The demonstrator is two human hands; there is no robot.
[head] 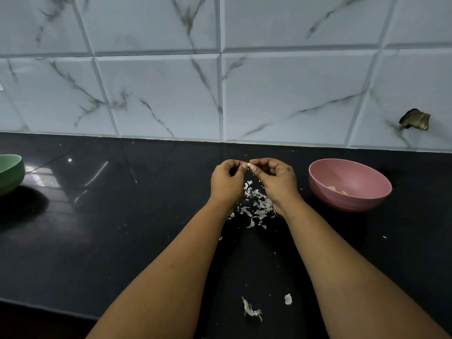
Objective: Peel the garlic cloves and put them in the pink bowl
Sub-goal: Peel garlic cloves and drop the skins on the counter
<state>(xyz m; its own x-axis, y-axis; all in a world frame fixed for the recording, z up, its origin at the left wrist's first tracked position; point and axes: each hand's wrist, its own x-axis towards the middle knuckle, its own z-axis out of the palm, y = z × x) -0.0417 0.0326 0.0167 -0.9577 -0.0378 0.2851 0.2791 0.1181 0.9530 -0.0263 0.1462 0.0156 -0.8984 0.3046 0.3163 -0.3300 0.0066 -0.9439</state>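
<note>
A small pale garlic clove (pixel 249 165) is pinched between the fingertips of both hands above the black counter. My left hand (pixel 227 182) grips it from the left and my right hand (pixel 276 182) from the right, thumbs meeting at the clove. Under the hands lies a heap of white garlic skins (pixel 256 204). To the right of my right hand stands the pink bowl (pixel 349 184), with a few pale peeled cloves (pixel 336 189) in its bottom.
A green bowl (pixel 9 172) sits at the far left edge of the black counter (pixel 122 228). Loose skin scraps (pixel 252 310) lie near the counter's front edge between my forearms. A marble-tiled wall (pixel 220 81) rises behind, with a broken patch (pixel 414 122) at right.
</note>
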